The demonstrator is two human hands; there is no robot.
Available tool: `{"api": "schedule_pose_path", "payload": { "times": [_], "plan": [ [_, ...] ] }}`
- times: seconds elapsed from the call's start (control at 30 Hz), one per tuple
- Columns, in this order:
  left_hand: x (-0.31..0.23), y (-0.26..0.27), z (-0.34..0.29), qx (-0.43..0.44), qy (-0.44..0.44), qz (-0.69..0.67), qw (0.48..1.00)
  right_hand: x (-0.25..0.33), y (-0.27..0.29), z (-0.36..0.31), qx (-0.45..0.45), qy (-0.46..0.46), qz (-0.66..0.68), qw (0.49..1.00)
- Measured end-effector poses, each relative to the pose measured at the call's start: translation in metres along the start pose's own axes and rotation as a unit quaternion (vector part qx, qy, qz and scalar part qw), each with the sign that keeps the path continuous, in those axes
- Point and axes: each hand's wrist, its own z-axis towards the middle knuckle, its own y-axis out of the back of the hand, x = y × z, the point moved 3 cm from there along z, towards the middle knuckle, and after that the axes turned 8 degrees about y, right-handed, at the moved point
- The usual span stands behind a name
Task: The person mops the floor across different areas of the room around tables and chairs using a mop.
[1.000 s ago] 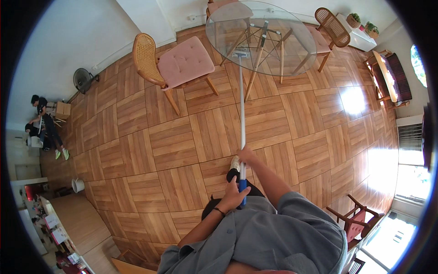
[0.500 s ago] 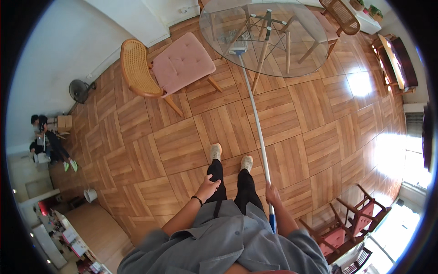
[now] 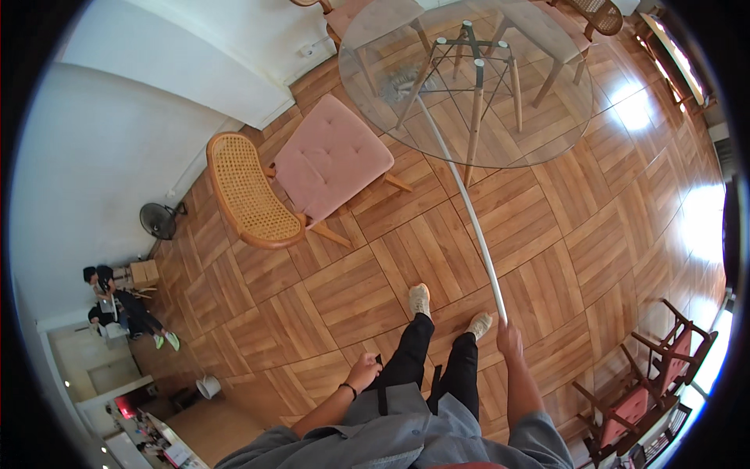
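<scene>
My right hand [image 3: 509, 341] is wrapped round the white pole of a mop [image 3: 478, 234]. The pole runs up and away to the left, passing under the round glass table [image 3: 539, 144]. Seen through the glass, the grey stringy mop head [image 3: 404, 78] lies on the floor beside a wooden table leg. My left hand [image 3: 364, 370], with a dark band at the wrist, hovers by my left thigh, fingers curled. A small dark bit shows at its fingertips; whether it is held is unclear.
A pink cushioned chair with a cane back [image 3: 254, 191] stands left of the table; more chairs [image 3: 539, 35] surround its far side. Upturned chairs [image 3: 629, 410] lie at lower right. A black fan [image 3: 158, 220], a white bucket [image 3: 208, 386] and seated people [image 3: 125, 305] are along the left.
My view has shifted, and I have stepped closer to the table. The mop head is farther under the glass. My right hand has moved forward with the pole; my left fingers have curled more.
</scene>
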Motion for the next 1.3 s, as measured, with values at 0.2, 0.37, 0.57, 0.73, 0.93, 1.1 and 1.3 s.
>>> {"api": "schedule_pose_path", "payload": {
  "times": [0.2,0.37,0.57,0.73,0.93,1.1,1.3],
  "plan": [
    [0.023,0.012,0.000,-0.041,0.051,0.051,0.997,0.140,-0.002,0.169,-0.048,0.090,0.148,0.984],
    [0.008,-0.009,-0.018,-0.024,0.013,0.021,0.999,0.179,-0.012,0.206,-0.001,0.084,0.227,0.970],
    [-0.010,-0.044,-0.030,-0.006,0.044,0.072,0.996,0.081,-0.022,0.101,-0.027,0.099,0.159,0.982],
    [-0.007,-0.065,-0.025,0.017,0.040,0.073,0.996,-0.061,-0.003,-0.012,-0.009,-0.018,0.070,0.997],
    [0.000,-0.075,-0.022,0.018,0.039,0.073,0.996,-0.149,0.041,-0.049,-0.009,-0.037,-0.027,0.999],
    [0.023,-0.079,-0.010,0.016,0.030,0.043,0.998,-0.088,0.072,0.030,-0.034,0.046,-0.047,0.997],
    [0.014,-0.071,-0.015,-0.005,0.027,0.061,0.998,0.071,0.095,0.148,-0.025,0.086,0.037,0.995]
  ]
}}
